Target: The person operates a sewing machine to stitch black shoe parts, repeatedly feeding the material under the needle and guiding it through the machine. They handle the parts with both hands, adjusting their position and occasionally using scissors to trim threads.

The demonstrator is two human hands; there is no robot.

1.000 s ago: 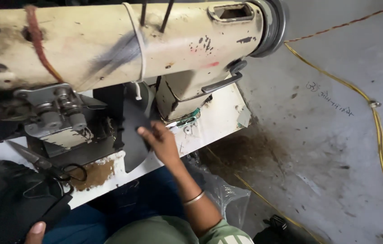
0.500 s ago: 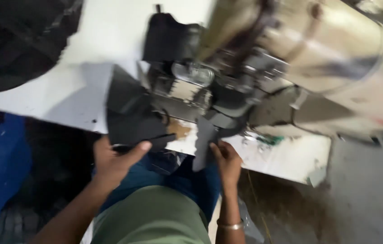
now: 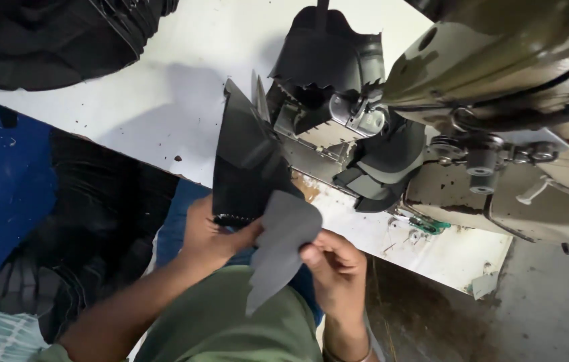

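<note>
Black triangular leather panel (image 3: 247,157) now sits pinched in my left hand (image 3: 212,234), just ahead of the worn cream sewing machine (image 3: 499,100). My right hand (image 3: 334,265) has left the machine and clamps a grey curved lining piece (image 3: 281,248) beneath that panel, overlapping it.

Bare hands: two (image 3: 214,234) (image 3: 338,268)
Black leather pieces held: one (image 3: 247,161)
Grey pointed lining pieces: one (image 3: 277,251)
Worn beige sewing machines: one (image 3: 499,87)

Sewing machine (image 3: 499,134) stands on table (image 3: 163,100), right.
</note>
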